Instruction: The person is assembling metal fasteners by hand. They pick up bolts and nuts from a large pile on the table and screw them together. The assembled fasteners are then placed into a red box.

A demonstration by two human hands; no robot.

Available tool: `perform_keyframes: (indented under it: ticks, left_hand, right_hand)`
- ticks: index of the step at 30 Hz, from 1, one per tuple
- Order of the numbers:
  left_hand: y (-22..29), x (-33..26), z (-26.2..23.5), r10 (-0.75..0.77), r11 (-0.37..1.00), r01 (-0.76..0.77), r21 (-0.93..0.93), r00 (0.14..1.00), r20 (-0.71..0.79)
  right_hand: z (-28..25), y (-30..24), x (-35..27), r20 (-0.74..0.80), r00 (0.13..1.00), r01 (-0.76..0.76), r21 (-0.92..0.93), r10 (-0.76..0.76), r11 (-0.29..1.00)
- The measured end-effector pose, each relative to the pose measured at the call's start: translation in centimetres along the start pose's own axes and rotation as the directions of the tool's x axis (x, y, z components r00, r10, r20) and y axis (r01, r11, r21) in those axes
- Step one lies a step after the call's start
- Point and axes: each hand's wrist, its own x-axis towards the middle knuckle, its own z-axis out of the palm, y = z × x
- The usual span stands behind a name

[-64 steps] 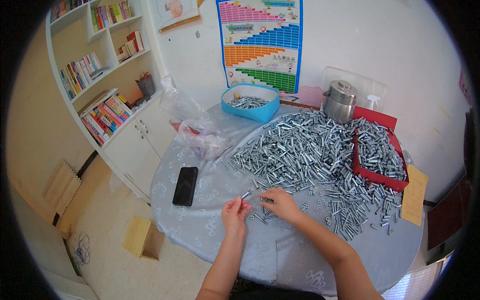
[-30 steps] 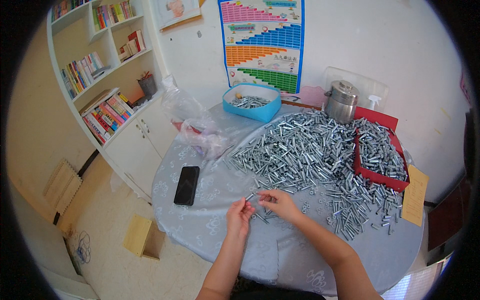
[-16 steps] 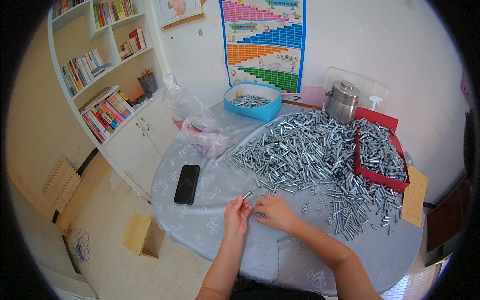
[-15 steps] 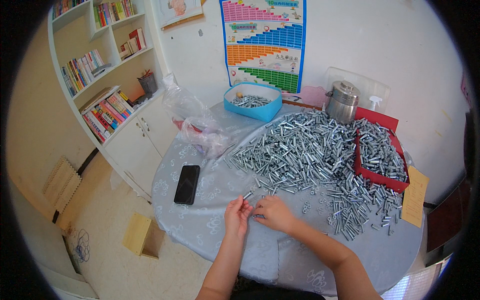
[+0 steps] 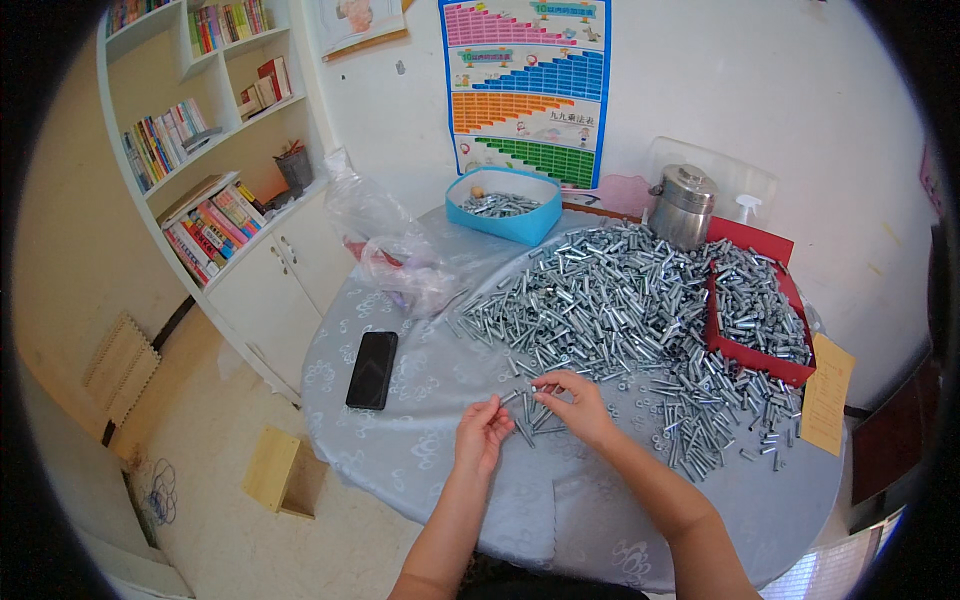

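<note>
1. Round table (image 5: 420, 480) under a grey patterned cloth, bookshelf (image 5: 215, 150) at far left.
2. Black phone (image 5: 372, 369) lying flat, left of both hands.
3. Left hand (image 5: 482, 437) pinched shut on a small bolt (image 5: 510, 397); probably light, stiff, slick, best gripped mid-shank.
4. Right hand (image 5: 578, 405) with fingers closed over loose bolts.
5. Big bolt heap (image 5: 610, 300), red tray (image 5: 760, 320) at right.

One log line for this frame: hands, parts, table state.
left hand: pinching small metal part | right hand: fingertips on loose bolts | bolt pile: beyond hands | phone: flat, left
</note>
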Motion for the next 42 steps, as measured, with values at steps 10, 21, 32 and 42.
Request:
perform_keyframes:
  ticks: [10, 21, 32, 42]
  left_hand:
    - [-0.3, 0.2, 0.0, -0.132, 0.991, 0.129, 0.046, 0.987, 0.086]
    - [-0.1, 0.3, -0.2, -0.248, 0.969, 0.247, 0.029, 0.959, 0.135]
    - [-0.6, -0.6, 0.8, -0.056, 0.986, 0.026, 0.166, 0.983, 0.175]
    - [-0.7, -0.4, 0.8, -0.003, 0.991, -0.009, 0.135, 0.996, 0.09]
  right_hand:
    - [-0.7, -0.6, -0.4, 0.059, 0.996, 0.059, 0.064, -0.063, 0.996]
    - [-2.2, -1.3, -0.3, 0.186, 0.964, 0.208, -0.093, -0.189, 0.974]
    - [-2.1, -0.4, -1.1, 0.084, 0.952, -0.262, -0.271, 0.294, 0.926]
    - [-1.9, -1.0, -1.6, 0.193, 0.945, -0.279, 0.049, 0.265, 0.959]
